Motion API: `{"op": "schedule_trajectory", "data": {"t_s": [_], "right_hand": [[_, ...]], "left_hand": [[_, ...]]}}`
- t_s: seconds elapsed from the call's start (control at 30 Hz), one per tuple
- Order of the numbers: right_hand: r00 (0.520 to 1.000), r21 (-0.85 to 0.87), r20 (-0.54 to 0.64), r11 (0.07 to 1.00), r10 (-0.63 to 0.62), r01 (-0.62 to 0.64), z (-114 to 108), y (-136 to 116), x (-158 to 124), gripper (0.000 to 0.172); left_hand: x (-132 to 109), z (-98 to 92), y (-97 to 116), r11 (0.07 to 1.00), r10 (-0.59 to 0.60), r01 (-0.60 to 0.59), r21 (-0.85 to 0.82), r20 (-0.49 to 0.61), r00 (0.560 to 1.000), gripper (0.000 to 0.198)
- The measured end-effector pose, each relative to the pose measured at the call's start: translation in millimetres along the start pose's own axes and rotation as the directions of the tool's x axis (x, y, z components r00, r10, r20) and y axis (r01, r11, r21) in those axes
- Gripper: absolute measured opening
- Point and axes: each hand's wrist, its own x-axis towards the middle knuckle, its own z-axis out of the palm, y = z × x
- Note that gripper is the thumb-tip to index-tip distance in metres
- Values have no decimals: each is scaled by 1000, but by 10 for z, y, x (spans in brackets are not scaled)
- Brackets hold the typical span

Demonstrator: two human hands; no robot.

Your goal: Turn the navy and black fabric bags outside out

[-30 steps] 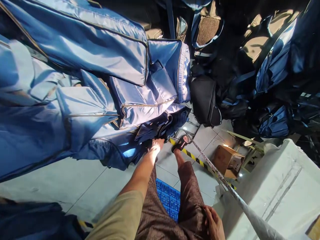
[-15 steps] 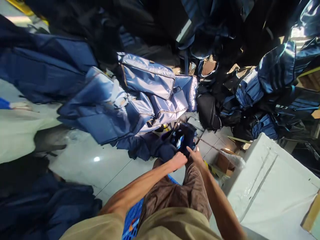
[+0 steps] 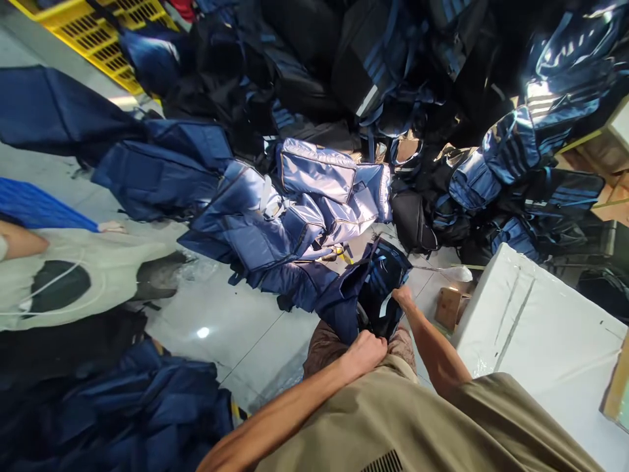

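Observation:
A dark navy backpack (image 3: 381, 288) with lighter blue stripes hangs in front of my knees, lifted off the tiled floor. My left hand (image 3: 366, 351) is closed in a fist on its lower edge, close to my lap. My right hand (image 3: 401, 296) grips the bag's right side higher up, fingers pinched on the fabric. Just beyond the bag lies a heap of light blue padded bags (image 3: 304, 203).
Dark and blue backpacks (image 3: 515, 151) are piled across the back and right. A white wrapped block (image 3: 535, 334) stands at my right, a small cardboard box (image 3: 448, 308) beside it. A yellow crate (image 3: 105, 39) sits far left. Another person's arm (image 3: 17, 239) shows at the left edge.
I have straightened up and the view has widened. The navy backpack has come up off the floor toward my lap, with both hands now on it.

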Motion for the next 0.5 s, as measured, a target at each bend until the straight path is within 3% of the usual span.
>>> {"op": "schedule_trajectory", "data": {"t_s": [0.13, 0.27, 0.37, 0.5], "right_hand": [[996, 73, -7, 993, -90, 91, -272, -183, -194, 17], [965, 168, -70, 950, -253, 262, -746, -449, -479, 29], [895, 241, -165, 863, -415, 444, -1258, -697, -864, 28], [782, 239, -305, 751, -544, 615, -2059, -912, -1719, 24]], "left_hand": [[-308, -464, -46, 994, -104, 100, 41, 96, 990, 32], [-577, -1014, -223, 959, -178, 184, -214, 46, 983, 30], [-594, -1489, -403, 903, -214, 146, -403, -128, 969, 40], [-192, -2041, -466, 971, -223, 167, -171, -389, 894, 44]]}}
